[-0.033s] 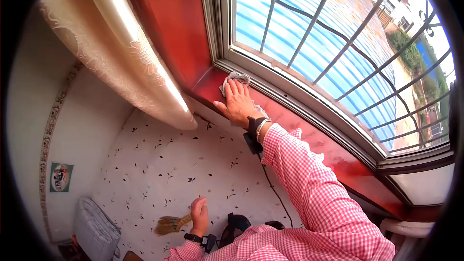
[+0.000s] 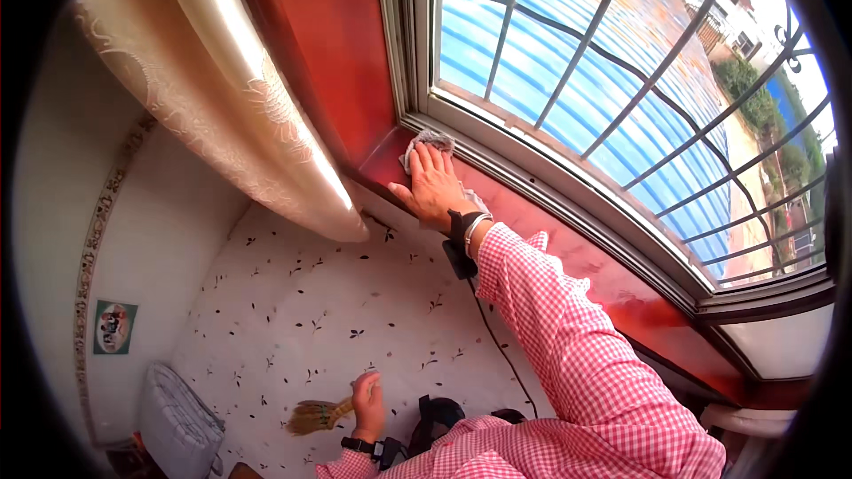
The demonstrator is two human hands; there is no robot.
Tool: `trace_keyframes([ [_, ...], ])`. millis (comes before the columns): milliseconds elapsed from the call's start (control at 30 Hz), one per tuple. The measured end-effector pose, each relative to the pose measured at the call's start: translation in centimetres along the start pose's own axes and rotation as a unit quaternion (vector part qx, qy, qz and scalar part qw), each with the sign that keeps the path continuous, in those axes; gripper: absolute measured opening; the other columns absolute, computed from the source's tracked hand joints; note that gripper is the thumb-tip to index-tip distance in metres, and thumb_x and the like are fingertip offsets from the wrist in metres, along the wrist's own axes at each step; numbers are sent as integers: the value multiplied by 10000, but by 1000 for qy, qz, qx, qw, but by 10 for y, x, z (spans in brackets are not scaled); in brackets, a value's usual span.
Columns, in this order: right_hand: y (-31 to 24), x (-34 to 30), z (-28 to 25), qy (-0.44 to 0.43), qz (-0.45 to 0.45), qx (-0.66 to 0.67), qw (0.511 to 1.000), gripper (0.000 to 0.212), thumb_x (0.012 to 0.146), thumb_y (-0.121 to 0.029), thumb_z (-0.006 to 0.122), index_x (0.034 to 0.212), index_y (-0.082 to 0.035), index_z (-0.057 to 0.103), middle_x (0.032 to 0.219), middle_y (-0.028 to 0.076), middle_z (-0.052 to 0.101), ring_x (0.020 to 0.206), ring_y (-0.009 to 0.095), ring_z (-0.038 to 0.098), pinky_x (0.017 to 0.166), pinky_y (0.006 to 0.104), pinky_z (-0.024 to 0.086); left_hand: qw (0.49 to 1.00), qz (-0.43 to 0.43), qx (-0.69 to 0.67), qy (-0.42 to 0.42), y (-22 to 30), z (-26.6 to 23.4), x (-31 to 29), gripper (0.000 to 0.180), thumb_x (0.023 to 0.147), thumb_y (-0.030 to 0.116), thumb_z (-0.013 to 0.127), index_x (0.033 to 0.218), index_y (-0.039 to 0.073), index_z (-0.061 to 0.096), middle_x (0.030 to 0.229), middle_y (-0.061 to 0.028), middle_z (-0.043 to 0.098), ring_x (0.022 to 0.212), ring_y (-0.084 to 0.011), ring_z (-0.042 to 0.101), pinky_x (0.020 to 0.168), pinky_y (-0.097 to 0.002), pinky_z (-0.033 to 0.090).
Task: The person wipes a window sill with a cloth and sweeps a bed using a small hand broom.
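Note:
My right hand [image 2: 432, 184] lies over a crumpled grey-white cloth [image 2: 435, 138], pressing it onto the red windowsill [image 2: 550, 213] close to the corner of the window frame. Part of the cloth shows past the fingertips and some beside the wrist. Low in the view is my left hand [image 2: 367, 404], its fingers curled, and nothing can be seen in them. A straw broom [image 2: 312, 417] lies below and to its left; that hand hides the rest of its handle. Both wrists wear black straps.
A cream curtain [image 2: 266, 124] hangs at the left of the red frame. The barred window [image 2: 577, 80] is at the upper right. A dark cable [image 2: 501, 341] runs down over the leaf-patterned floor [image 2: 302, 302]. A folded grey item [image 2: 182, 412] stands at the lower left.
The whole view has shifted slightly. My left hand sits a little lower against the broom, which has stayed put on the floor. My right hand remains on the cloth.

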State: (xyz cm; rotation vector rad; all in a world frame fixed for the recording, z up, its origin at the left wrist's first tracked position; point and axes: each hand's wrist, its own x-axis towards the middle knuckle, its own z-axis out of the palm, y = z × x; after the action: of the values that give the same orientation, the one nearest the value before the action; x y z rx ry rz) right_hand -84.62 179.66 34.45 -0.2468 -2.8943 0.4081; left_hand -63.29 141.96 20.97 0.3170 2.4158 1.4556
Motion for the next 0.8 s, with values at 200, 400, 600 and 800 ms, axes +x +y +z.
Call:
trace_keyframes([
  [200, -26, 51, 16, 30, -19, -2, 999, 652, 894, -437, 466, 1295, 73, 399, 1402, 218, 351, 1335, 340, 274, 1112, 417, 209, 964, -175, -159, 124, 11, -42, -20, 175, 896, 27, 499, 1043, -17, 584, 1018, -96, 625, 914, -167, 596, 831, -304, 474],
  [400, -30, 46, 14, -9, -64, 18, 998, 535, 879, -346, 508, 1295, -16, 441, 1387, 133, 396, 1313, 294, 313, 1106, 414, 220, 982, -112, -101, 110, -21, -51, 7, 203, 883, 4, 501, 1066, -1, 589, 1013, -110, 627, 923, -184, 604, 829, -298, 477],
  [600, -28, -17, 1, -23, -158, 11, 987, 455, 854, -218, 567, 1282, -96, 472, 1370, 54, 427, 1315, 240, 329, 1109, 410, 244, 995, 29, -80, 52, 26, -6, 50, 206, 866, -6, 541, 1057, 25, 611, 1019, -99, 624, 944, -190, 601, 824, -302, 477],
  [800, 4, -79, -3, 79, -135, 144, 977, 337, 841, -88, 534, 1178, -86, 552, 1228, 78, 552, 1184, 264, 468, 1039, 392, 333, 990, 39, -124, -54, 80, 44, 84, 195, 882, -4, 515, 1053, 7, 607, 1062, -121, 617, 981, -239, 593, 862, -319, 466],
])
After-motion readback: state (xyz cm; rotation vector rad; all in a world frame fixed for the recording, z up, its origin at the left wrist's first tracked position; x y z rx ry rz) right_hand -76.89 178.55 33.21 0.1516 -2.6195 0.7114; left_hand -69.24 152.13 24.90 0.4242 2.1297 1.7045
